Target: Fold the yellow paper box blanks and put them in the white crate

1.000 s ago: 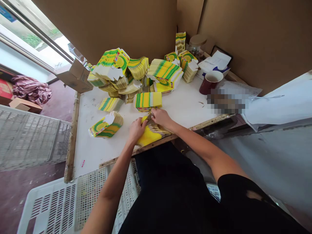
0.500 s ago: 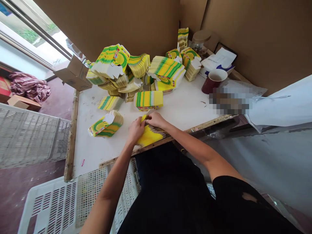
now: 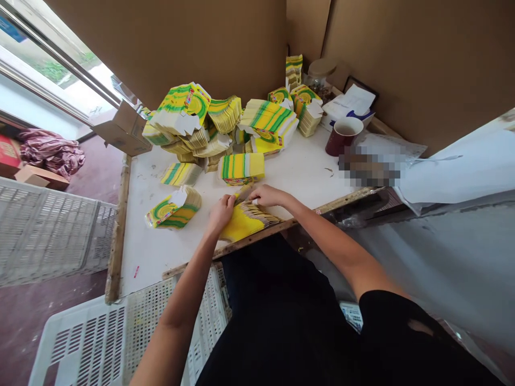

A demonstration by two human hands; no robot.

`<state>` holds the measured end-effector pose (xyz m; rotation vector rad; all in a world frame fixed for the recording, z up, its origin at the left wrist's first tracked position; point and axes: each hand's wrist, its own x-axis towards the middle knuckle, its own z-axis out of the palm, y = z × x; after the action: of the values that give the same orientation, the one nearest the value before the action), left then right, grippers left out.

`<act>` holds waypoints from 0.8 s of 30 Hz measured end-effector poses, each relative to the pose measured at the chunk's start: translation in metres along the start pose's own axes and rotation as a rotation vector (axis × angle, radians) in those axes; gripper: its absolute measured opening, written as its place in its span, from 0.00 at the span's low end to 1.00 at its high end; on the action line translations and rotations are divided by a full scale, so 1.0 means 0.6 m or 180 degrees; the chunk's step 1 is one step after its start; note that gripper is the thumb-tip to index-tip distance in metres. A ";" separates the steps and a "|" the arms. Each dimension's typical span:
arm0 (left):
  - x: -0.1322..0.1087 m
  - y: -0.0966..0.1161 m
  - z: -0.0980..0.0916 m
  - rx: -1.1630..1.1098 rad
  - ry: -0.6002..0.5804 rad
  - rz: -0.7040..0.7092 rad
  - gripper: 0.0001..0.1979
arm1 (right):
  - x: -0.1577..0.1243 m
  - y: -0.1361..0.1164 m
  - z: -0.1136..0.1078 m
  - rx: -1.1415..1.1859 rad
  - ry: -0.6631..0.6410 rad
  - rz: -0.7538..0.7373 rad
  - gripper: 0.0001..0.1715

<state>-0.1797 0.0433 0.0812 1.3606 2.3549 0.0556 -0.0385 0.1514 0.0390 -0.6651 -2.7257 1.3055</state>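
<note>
A fanned stack of flat yellow carton blanks [image 3: 246, 222] lies at the near edge of the white table [image 3: 153, 252]. My left hand [image 3: 220, 213] presses on the stack's left end with its fingers curled over it. My right hand [image 3: 266, 195] pinches the top blank at the stack's far end. Just beyond lies a squared yellow-and-green striped stack [image 3: 241, 166]. To the left sits another stack of blanks [image 3: 174, 208] and a smaller one [image 3: 181, 173].
A big heap of yellow-green carton blanks [image 3: 225, 120] fills the back of the table. A dark red mug [image 3: 341, 135], papers [image 3: 349, 100] and a lidded jar [image 3: 319, 74] stand at the back right. White slotted crates [image 3: 120, 332] are below; cardboard walls surround.
My right hand slid from the middle of the stack's far end to its right, still pinching a blank. My left hand stayed on the stack. The view shifted slightly.
</note>
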 end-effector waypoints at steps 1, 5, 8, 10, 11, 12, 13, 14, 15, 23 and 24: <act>0.002 -0.001 -0.001 0.0018 -0.0010 0.0033 0.19 | -0.006 0.003 0.002 0.0112 -0.0132 -0.0119 0.17; 0.003 0.000 -0.002 0.0114 0.0018 0.0124 0.19 | -0.022 0.005 0.009 0.0316 -0.0265 -0.0130 0.14; 0.001 0.001 0.000 0.0172 0.0049 0.0139 0.19 | -0.025 0.001 0.012 0.0281 0.0387 0.0189 0.15; 0.000 0.001 0.001 0.0198 0.0061 0.0133 0.19 | -0.024 -0.001 0.015 0.0141 0.1009 0.0298 0.17; -0.001 0.001 0.002 0.0208 0.0067 0.0129 0.19 | -0.023 -0.001 0.016 0.0009 0.1197 0.0315 0.19; 0.000 0.000 0.003 0.0216 0.0073 0.0125 0.19 | -0.022 0.000 0.018 -0.0155 0.1273 0.0315 0.21; 0.000 0.000 0.003 0.0223 0.0079 0.0119 0.19 | -0.022 0.001 0.019 -0.0327 0.1269 0.0305 0.22; 0.001 -0.001 0.004 0.0230 0.0083 0.0112 0.19 | -0.023 0.003 0.021 -0.0488 0.1228 0.0284 0.22; 0.001 -0.001 0.005 0.0236 0.0086 0.0104 0.19 | -0.024 0.004 0.022 -0.0629 0.1192 0.0253 0.21; 0.003 -0.001 0.006 0.0257 0.0100 0.0042 0.20 | -0.028 0.001 0.031 -0.1059 0.1360 -0.0117 0.17; 0.002 -0.001 0.006 0.0264 0.0103 0.0036 0.20 | -0.026 0.000 0.032 -0.1088 0.1366 -0.0139 0.17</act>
<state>-0.1796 0.0435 0.0774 1.4218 2.4005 -0.0170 -0.0285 0.1312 0.0288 -0.7937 -2.5917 0.5964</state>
